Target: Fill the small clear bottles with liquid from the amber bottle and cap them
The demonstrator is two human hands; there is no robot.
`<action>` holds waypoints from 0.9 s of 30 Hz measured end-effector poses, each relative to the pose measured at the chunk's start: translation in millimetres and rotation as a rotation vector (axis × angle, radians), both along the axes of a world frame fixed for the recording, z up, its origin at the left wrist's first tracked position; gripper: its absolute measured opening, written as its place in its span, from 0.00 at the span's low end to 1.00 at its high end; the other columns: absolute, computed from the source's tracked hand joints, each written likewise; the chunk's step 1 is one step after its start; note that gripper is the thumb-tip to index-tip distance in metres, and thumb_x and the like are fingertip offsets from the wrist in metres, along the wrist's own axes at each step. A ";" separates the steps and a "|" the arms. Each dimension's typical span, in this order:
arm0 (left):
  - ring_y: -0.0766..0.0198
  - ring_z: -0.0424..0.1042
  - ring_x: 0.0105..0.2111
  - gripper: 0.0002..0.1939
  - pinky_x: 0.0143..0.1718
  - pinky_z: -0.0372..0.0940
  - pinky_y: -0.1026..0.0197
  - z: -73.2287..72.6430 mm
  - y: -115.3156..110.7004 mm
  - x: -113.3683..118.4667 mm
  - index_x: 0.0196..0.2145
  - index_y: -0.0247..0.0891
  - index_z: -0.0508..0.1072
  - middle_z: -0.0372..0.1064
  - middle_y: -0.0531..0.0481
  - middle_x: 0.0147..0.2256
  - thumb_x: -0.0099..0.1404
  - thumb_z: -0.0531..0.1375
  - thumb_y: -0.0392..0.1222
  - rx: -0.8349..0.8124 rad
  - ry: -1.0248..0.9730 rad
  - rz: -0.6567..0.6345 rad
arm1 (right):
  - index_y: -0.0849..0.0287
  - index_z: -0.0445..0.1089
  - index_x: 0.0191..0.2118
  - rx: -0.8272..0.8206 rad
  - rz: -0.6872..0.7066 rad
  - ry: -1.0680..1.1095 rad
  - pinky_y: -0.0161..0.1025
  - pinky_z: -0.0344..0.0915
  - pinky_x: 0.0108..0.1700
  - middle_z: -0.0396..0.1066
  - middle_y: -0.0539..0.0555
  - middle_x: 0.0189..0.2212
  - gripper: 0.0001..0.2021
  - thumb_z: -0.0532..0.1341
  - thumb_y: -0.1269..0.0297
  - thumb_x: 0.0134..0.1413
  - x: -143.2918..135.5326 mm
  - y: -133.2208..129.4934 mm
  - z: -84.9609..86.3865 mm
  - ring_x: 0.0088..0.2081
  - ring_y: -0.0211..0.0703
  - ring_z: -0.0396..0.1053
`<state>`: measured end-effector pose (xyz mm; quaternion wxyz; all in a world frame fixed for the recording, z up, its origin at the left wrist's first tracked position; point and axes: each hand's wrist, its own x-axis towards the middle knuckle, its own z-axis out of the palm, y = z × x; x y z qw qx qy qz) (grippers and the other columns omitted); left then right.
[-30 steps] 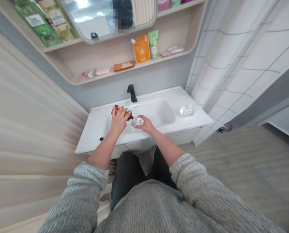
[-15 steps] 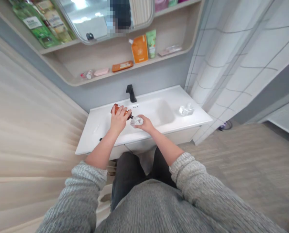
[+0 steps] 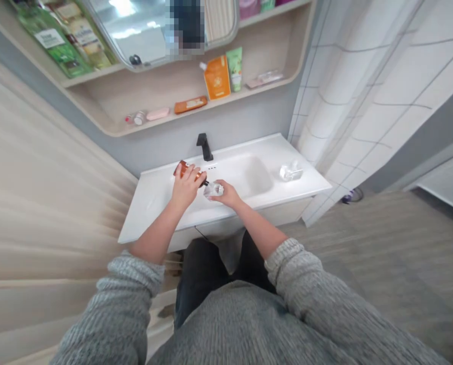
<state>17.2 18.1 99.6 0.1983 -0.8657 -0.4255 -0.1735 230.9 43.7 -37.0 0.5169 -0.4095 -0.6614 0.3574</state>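
Note:
Over the left part of the white sink point(image 3: 262, 175), my left hand point(image 3: 186, 186) is wrapped round a red-brown bottle point(image 3: 182, 168). The bottle is tilted, its dark neck pointing down to the right. Its tip is at the mouth of a small clear container point(image 3: 213, 190), which my right hand point(image 3: 227, 194) holds by its right side. Whether any liquid passes between them is too small to tell. Behind both hands stands the black faucet point(image 3: 204, 147).
A clear object point(image 3: 291, 171) sits on the right of the counter. Above is a shelf point(image 3: 112, 131) with an orange pouch point(image 3: 218, 78), a green tube point(image 3: 234, 70) and small items. A mirror hangs over it, with large bottles point(image 3: 53, 40) at the left. A beige curtain point(image 3: 51, 177) hangs on the left.
The view has shifted slightly. The small black item by my left forearm at the counter's front edge no longer shows. Both hands keep their holds, nearly unmoved.

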 end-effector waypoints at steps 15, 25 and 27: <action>0.43 0.60 0.75 0.26 0.77 0.39 0.22 13.6 4.0 4.1 0.66 0.46 0.74 0.72 0.35 0.66 0.75 0.54 0.32 0.020 0.049 -0.100 | 0.55 0.72 0.56 -0.015 0.008 0.027 0.49 0.70 0.57 0.79 0.53 0.46 0.40 0.80 0.45 0.37 0.4 -0.9 4.0 0.46 0.53 0.76; 0.44 0.59 0.75 0.24 0.77 0.40 0.23 24.3 14.8 9.9 0.66 0.45 0.73 0.71 0.35 0.68 0.76 0.54 0.34 0.019 0.132 -0.170 | 0.55 0.71 0.56 -0.008 -0.010 0.054 0.50 0.70 0.57 0.78 0.54 0.46 0.39 0.78 0.43 0.39 1.5 -2.9 7.6 0.47 0.54 0.75; 0.45 0.59 0.75 0.24 0.77 0.40 0.23 25.8 15.1 10.5 0.66 0.45 0.73 0.70 0.35 0.68 0.76 0.55 0.33 0.008 0.129 -0.179 | 0.55 0.71 0.55 -0.024 -0.016 0.056 0.50 0.70 0.56 0.78 0.54 0.46 0.39 0.78 0.43 0.38 1.5 -3.1 8.0 0.46 0.54 0.75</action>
